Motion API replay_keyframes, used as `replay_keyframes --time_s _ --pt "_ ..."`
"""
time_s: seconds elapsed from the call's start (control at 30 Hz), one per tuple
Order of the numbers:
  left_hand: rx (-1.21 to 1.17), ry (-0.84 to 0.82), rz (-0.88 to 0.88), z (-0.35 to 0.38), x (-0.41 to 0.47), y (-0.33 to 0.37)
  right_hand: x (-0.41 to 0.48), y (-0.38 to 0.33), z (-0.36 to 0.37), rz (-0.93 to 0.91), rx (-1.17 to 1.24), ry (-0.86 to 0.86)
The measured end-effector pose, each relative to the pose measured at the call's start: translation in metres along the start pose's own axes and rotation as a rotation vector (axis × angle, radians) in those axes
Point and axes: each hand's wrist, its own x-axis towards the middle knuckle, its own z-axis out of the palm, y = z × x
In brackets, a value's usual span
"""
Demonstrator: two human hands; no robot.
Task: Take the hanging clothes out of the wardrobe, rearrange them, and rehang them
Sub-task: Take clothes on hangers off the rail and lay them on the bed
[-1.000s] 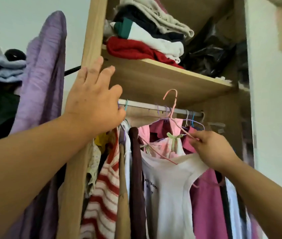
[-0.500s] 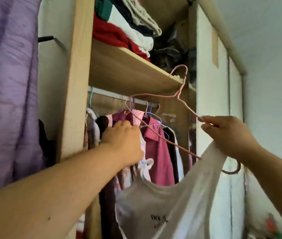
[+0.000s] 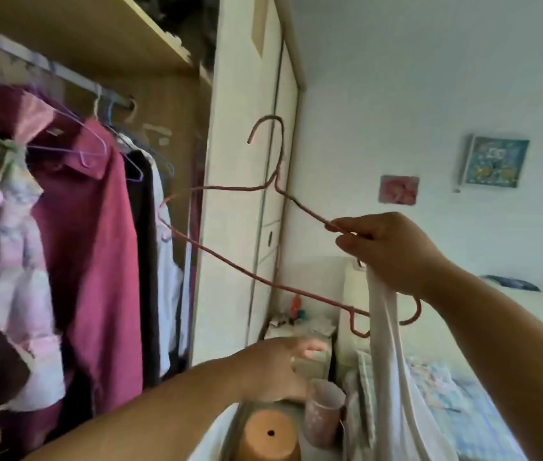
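My right hand pinches the right shoulder of a pink wire hanger, held out in the air in front of the wardrobe. A white garment droops from the hanger's right end, straight down below that hand. My left hand is lower, at centre, blurred, its fingers loosely stretched towards the white garment with nothing seen in them. On the wardrobe rail at the left still hang a maroon shirt, a pale floral piece and dark and white clothes.
A wooden shelf runs above the rail. The cream wardrobe door stands right of the opening. Below are an upturned terracotta pot, a pink cup, a small cluttered table and a bed.
The hanger with the white garment has come away from the wardrobe to the right. My left hand left the hanging clothes and dropped low. My view swung right towards the room.
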Motion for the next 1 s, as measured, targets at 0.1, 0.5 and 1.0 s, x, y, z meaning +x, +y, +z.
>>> replay_keyframes --time_s 0.1,0.5,1.0 --pt "-0.242 -0.089 0.155 0.072 0.033 0.037 -0.039 0.026 -0.028 0.062 -0.081 -0.017" --pt "-0.338 -0.191 0.389 0.23 0.068 0.148 -0.164 0.105 -0.123 0.306 -0.27 -0.017" --pt "0.166 -0.534 0.3 0.241 0.086 0.062 -0.216 0.118 -0.136 0.489 -0.288 0.056"
